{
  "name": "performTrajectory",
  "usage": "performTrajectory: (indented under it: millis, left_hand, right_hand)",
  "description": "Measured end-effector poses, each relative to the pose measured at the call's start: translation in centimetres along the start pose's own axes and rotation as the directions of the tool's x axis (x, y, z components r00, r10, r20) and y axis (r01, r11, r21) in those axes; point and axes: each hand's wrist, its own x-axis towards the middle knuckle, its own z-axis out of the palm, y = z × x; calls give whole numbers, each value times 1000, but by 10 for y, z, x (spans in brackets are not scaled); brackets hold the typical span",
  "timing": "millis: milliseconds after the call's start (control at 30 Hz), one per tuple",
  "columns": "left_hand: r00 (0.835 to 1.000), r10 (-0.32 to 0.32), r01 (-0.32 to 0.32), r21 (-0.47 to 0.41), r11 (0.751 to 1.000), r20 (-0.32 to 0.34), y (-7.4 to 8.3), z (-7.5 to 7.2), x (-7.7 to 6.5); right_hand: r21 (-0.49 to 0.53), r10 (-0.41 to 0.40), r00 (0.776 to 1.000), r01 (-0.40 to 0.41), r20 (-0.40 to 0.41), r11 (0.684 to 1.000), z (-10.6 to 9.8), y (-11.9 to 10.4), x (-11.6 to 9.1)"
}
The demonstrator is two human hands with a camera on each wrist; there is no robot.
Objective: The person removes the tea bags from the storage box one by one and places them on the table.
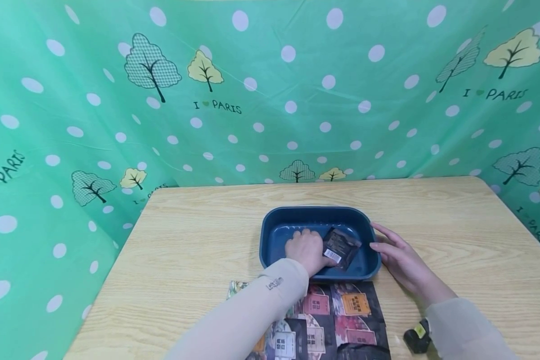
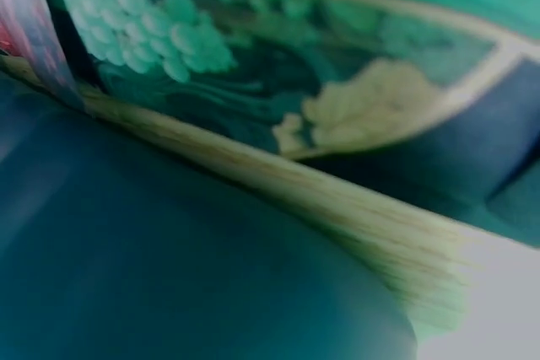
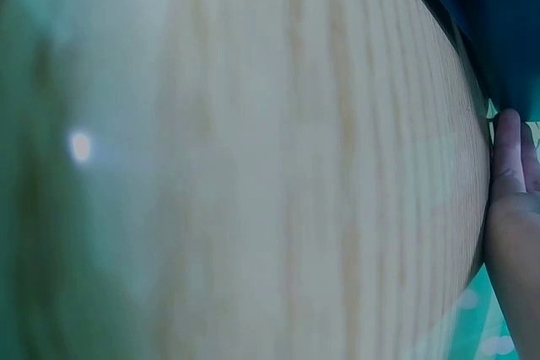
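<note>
A dark blue rectangular plastic tub (image 1: pixel 270 227) stands on the wooden table. My left hand (image 1: pixel 303 247) reaches inside it, knuckles up, with its fingertips hidden. Between the thumb and the curled fingers it grips the left edge of a dark tea packet (image 1: pixel 344 245), whose back shows a white barcode label. At the tub's right end my right hand (image 1: pixel 400 260) has its fingers extended, with the tips at the rim. The right wrist view shows the fingers (image 3: pixel 508 145) lying straight beside the tub's wall (image 3: pixel 506 31).
In front of the tub lie rows of black tea packets (image 1: pixel 317 302) with coloured labels, partly behind the left sleeve (image 1: pixel 252 310). One packet with a grape print (image 2: pixel 253 56) fills the left wrist view. A small black item (image 1: pixel 417 337) sits beside the right sleeve. A green patterned cloth (image 1: pixel 270 125) hangs behind.
</note>
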Motion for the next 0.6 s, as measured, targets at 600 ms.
performTrajectory:
  millis: [600]
  left_hand:
    - [995, -35, 58, -257, 965, 95, -2, -2, 4]
  right_hand:
    - [2, -7, 1000, 7, 8, 1000, 0, 0, 0]
